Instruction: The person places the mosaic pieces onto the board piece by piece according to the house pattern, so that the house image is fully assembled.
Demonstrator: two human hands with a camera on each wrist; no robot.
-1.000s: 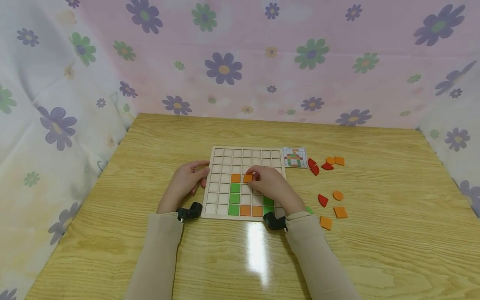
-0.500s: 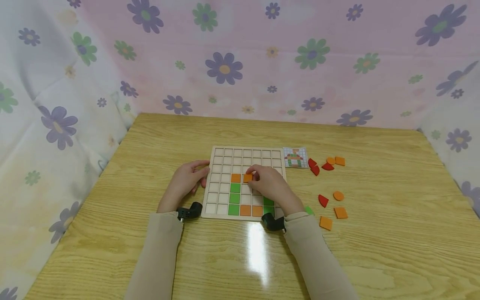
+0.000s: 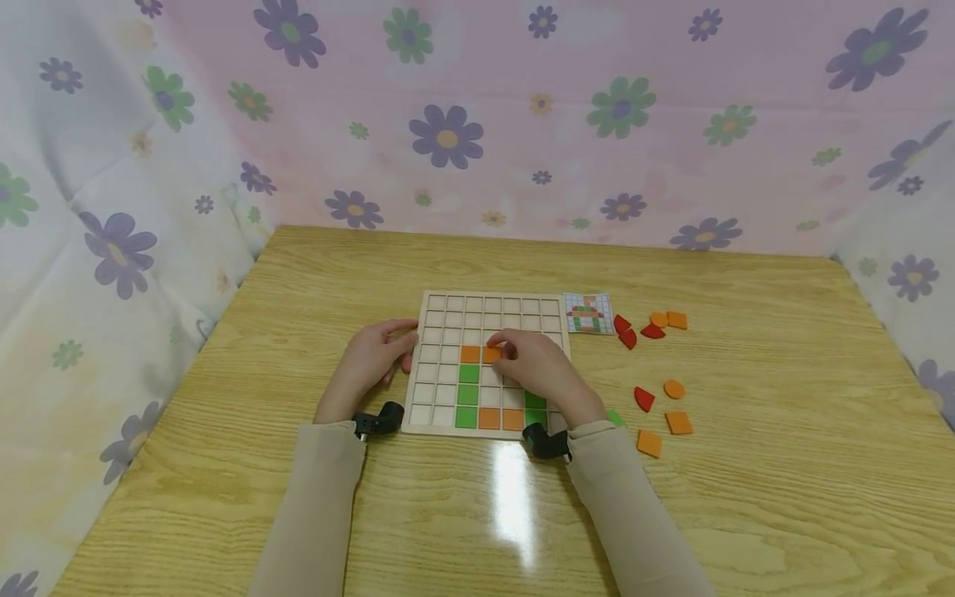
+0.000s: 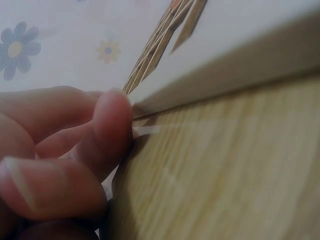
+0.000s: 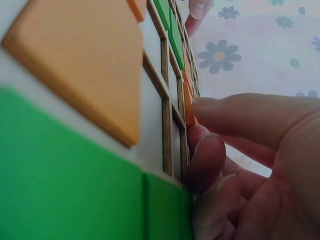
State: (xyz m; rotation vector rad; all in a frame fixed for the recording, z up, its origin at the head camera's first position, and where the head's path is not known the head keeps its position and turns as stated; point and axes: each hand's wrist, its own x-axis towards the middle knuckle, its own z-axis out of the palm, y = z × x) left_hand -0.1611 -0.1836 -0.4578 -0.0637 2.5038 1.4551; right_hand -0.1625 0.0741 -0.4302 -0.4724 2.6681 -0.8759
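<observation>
A wooden grid board (image 3: 440, 312) lies on the table with green tiles (image 3: 467, 394) and orange tiles (image 3: 501, 419) set in some cells. My right hand (image 3: 540, 365) reaches over its middle, thumb and fingertip pinching an orange square tile (image 3: 491, 355) at a cell beside another orange tile (image 3: 470, 354). In the right wrist view, that pinched tile (image 5: 189, 105) sits at the grid's surface. My left hand (image 3: 367, 361) is at the board's left edge, fingers loosely bent; in the left wrist view a fingertip (image 4: 114, 115) is right at the board's side. My right hand hides part of the grid.
A small pattern card (image 3: 588, 313) lies by the board's upper right corner. Further right are loose red quarter-round pieces (image 3: 644, 399), orange discs (image 3: 674, 389) and orange squares (image 3: 678, 423). A green piece (image 3: 615, 417) shows partly behind my right wrist. Flowered cloth (image 3: 448, 199) hangs behind the table.
The pinched orange tile has shifted very slightly left, with my right fingertips on it. My left hand stays at the board's edge.
</observation>
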